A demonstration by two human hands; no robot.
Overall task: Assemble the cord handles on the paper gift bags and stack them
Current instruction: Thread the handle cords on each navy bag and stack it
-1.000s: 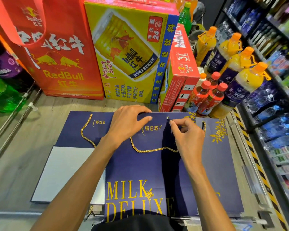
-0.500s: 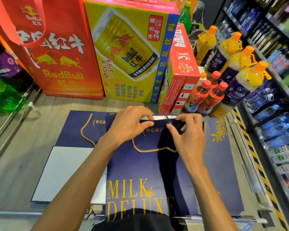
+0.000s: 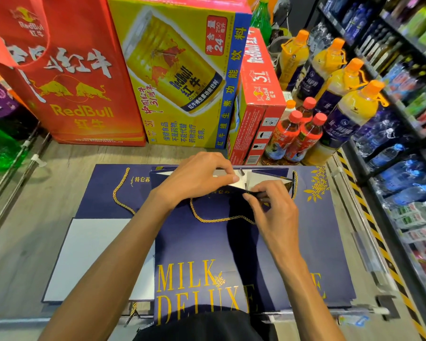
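A navy paper gift bag [image 3: 202, 244] with gold "MILK DELUXE" lettering lies flat in front of me, its mouth pulled open so the white inside shows. A gold cord handle [image 3: 219, 219] loops across its front. My left hand [image 3: 197, 178] holds the far rim of the mouth, thumb inside. My right hand [image 3: 271, 205] pinches the near rim beside the cord's right end. More navy bags lie underneath: one to the left [image 3: 101, 193] with its own gold cord [image 3: 119, 190], one to the right [image 3: 330, 230].
The bags lie on a wooden shelf [image 3: 35, 205]. Behind them stand a red Red Bull bag [image 3: 67, 77], a yellow Red Bull carton [image 3: 180, 77], a red carton [image 3: 258, 99] and drink bottles [image 3: 303, 134]. Stocked shelves [image 3: 408, 119] line the right side.
The top bag's mouth has been pulled open, showing its white inside. My right hand moved from the handle hole to the near rim; my left hand lifted the far rim.
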